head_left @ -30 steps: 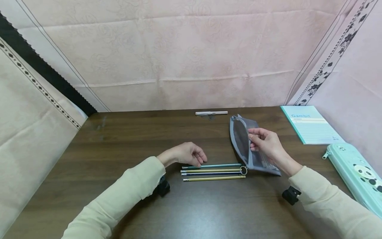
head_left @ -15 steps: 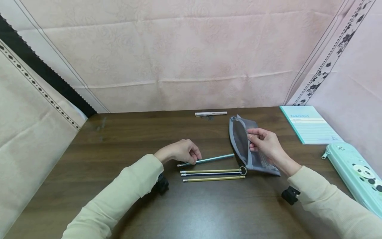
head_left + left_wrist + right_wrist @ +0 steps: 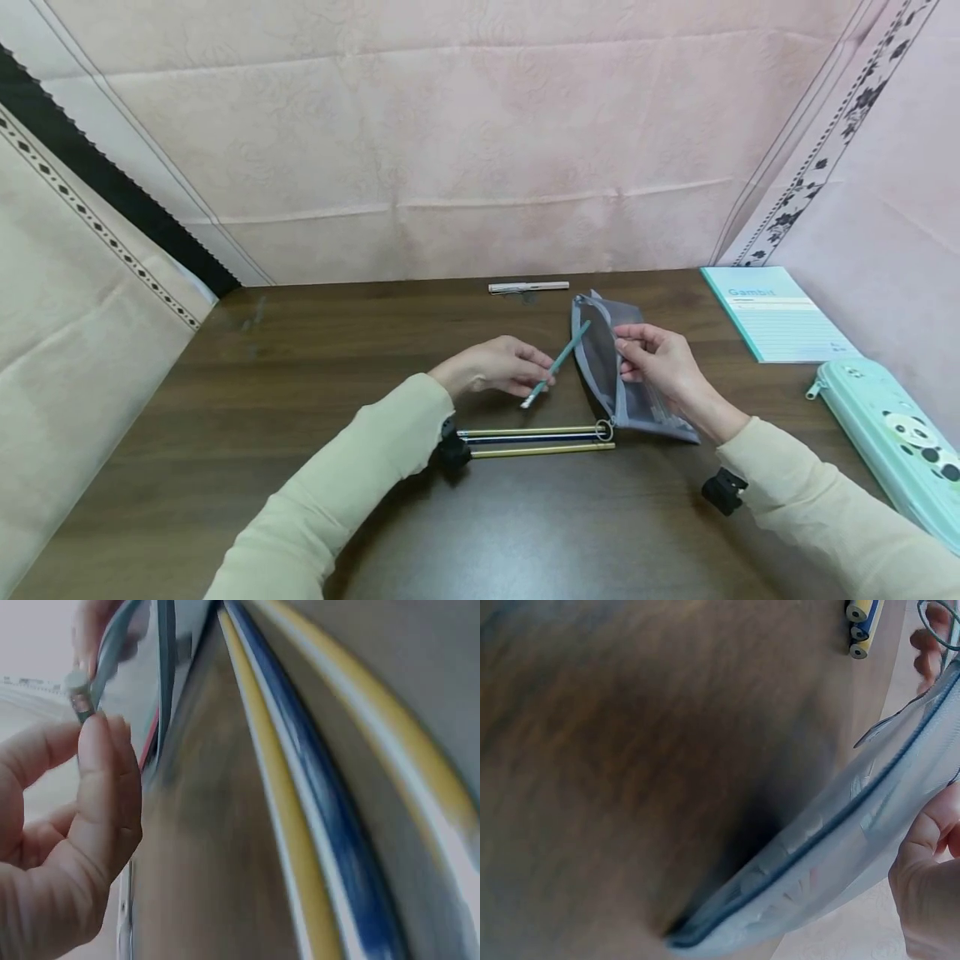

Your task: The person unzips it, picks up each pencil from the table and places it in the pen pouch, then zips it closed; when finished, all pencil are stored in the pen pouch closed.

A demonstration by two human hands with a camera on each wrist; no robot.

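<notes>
Teal pencil [image 3: 562, 357] is pinched near its eraser end between the left hand's [image 3: 512, 365] thumb and fingers; it slants from seven o'clock up to one o'clock, raised off the tabletop [image 3: 337, 342]. Its far end overlaps the mouth of the grey pouch [image 3: 637, 408]; whether it is inside, I cannot tell. The right hand [image 3: 658, 360] pinches the pouch's three-o'clock edge, and the mouth gapes. At the pouch's seven o'clock, its ring [image 3: 604, 430] overlaps the ends of two gold pencils [image 3: 543, 452] and a blue pencil [image 3: 536, 437], which lie between six and five o'clock of the left hand. At twelve o'clock lies a pen [image 3: 528, 287]. From the right hand, a notepad [image 3: 783, 317] sits at two o'clock and a mint case [image 3: 888, 442] at four. Pale cloth [image 3: 480, 150] hangs beyond, at twelve.
</notes>
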